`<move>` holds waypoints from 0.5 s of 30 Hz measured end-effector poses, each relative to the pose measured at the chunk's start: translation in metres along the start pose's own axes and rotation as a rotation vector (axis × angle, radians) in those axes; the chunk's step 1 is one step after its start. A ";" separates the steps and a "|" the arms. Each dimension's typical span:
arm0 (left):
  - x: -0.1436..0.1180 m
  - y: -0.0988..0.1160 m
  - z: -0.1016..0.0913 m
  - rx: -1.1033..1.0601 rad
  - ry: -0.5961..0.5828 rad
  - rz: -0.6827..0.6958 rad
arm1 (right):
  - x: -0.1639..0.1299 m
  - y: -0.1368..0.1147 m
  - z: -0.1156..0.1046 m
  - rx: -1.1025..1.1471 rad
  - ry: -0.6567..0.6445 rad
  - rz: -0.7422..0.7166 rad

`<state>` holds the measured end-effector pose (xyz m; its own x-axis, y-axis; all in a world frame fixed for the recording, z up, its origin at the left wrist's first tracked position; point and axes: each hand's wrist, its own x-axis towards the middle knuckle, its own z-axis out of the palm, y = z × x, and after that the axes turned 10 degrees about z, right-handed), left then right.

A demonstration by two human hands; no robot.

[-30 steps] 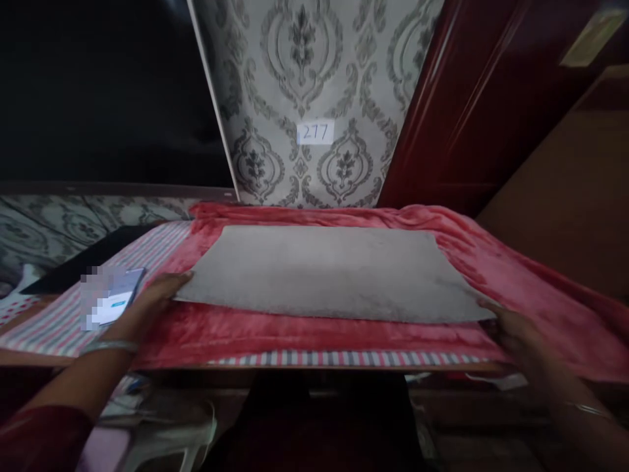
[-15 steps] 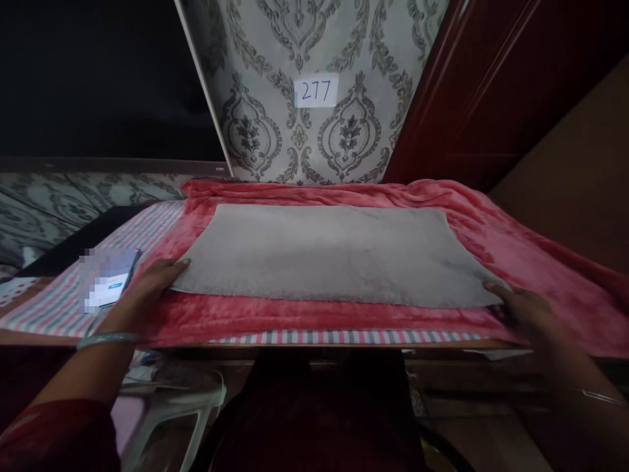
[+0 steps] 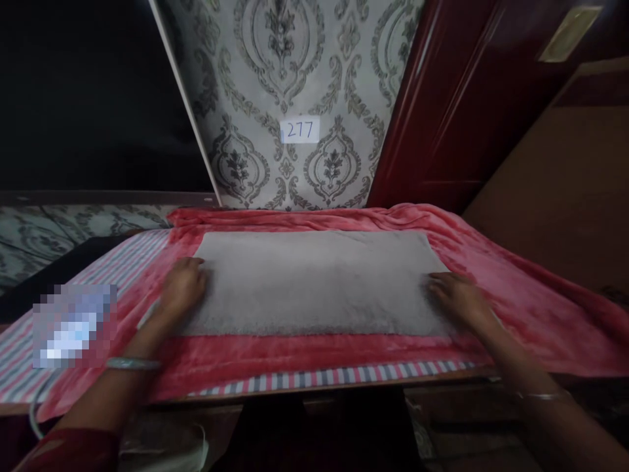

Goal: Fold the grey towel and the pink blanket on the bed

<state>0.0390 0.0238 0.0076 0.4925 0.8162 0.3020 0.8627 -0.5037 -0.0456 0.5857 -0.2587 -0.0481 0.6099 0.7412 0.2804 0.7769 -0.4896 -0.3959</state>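
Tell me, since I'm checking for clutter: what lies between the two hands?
Head view: only bare grey cloth between left hand and right hand.

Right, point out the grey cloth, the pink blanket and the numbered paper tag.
grey cloth [image 3: 314, 278]: head view, middle of its flat top.
pink blanket [image 3: 521, 301]: head view, bare stretch right of the cloth.
paper tag [image 3: 299, 130]: head view, centre of the label reading 277, on the patterned wall.
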 end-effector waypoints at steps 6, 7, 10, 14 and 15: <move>0.081 0.063 0.033 -0.108 -0.053 0.255 | 0.053 -0.078 0.047 0.068 -0.065 -0.262; 0.094 0.068 0.038 -0.110 -0.055 0.265 | 0.063 -0.088 0.053 0.065 -0.078 -0.274; 0.130 0.075 0.049 -0.108 -0.062 0.278 | 0.091 -0.105 0.067 0.050 -0.089 -0.286; 0.165 0.077 0.066 -0.111 -0.078 0.317 | 0.126 -0.116 0.086 0.031 -0.092 -0.298; 0.172 0.077 0.069 -0.112 -0.082 0.330 | 0.134 -0.118 0.091 0.028 -0.090 -0.303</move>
<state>0.1977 0.1449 -0.0100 0.7541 0.6221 0.2105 0.6399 -0.7682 -0.0223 0.5617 -0.0600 -0.0432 0.3338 0.8898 0.3111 0.9160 -0.2282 -0.3299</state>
